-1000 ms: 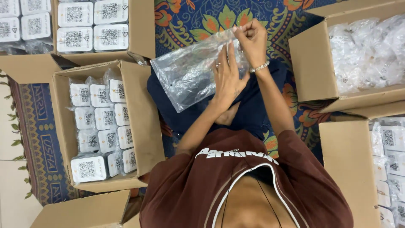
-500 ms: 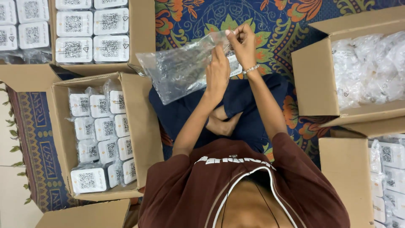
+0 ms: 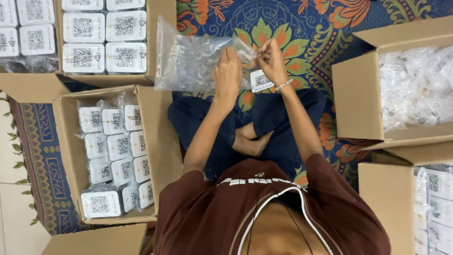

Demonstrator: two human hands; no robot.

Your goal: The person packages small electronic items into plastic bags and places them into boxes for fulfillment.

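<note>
1. Person sits cross-legged on a patterned rug (image 3: pixel 302 28), hands raised out in front over the lap; cardboard boxes ring the seat on both sides.
2. Left hand (image 3: pixel 227 75) lies against a clear plastic bag (image 3: pixel 188 61), fingers closed on its near right edge. The bag is held up off the rug and hangs out to the left, far from the body, likely so its mouth stays reachable.
3. Right hand (image 3: pixel 271 59) is just beside the left, fingers pinched narrow at the bag's upper right corner. What exactly is pinched there is hard to tell; it looks like the bag's edge. A bead bracelet sits at that wrist.
4. A small white labelled packet (image 3: pixel 261 80) shows just below the right hand, touching or inside the bag corner; cannot tell which.
5. Left box (image 3: pixel 160 137): white code-printed packets standing in rows, within easy reach. Far-left box (image 3: pixel 160 28): the same packets laid flat.
6. Right box (image 3: pixel 354 94): loose clear bagged items.
</note>
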